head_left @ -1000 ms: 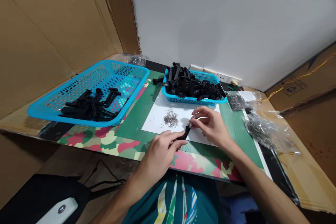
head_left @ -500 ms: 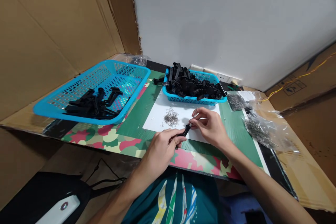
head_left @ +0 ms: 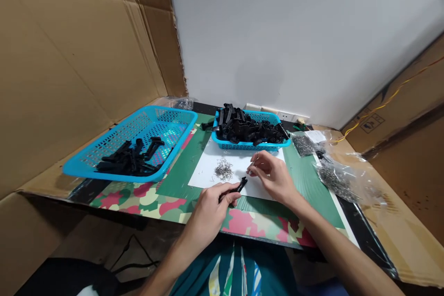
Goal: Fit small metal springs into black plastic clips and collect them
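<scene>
Left fingers (head_left: 231, 198) around a black part (head_left: 242, 184), right fingers (head_left: 259, 172) (near it) around a thin rod (head_left: 253, 163).

Assembly workshop, cardboard partitions (head_left: 69, 46), baskets (head_left: 74, 168) of black parts (head_left: 239, 127) (one heaped)

Two hands (head_left: 213, 201); two baskets (head_left: 248, 145); one held black piece (head_left: 242, 185); one thin tool (head_left: 254, 161); one metal heap (head_left: 224, 169); two bags (head_left: 335, 181) at right.

A black plastic piece (head_left: 242, 185) pokes out of the left hand (head_left: 213, 201), tilted up. A thin stick (head_left: 255, 157) leans in the right hand (head_left: 276, 177), close by.
</scene>
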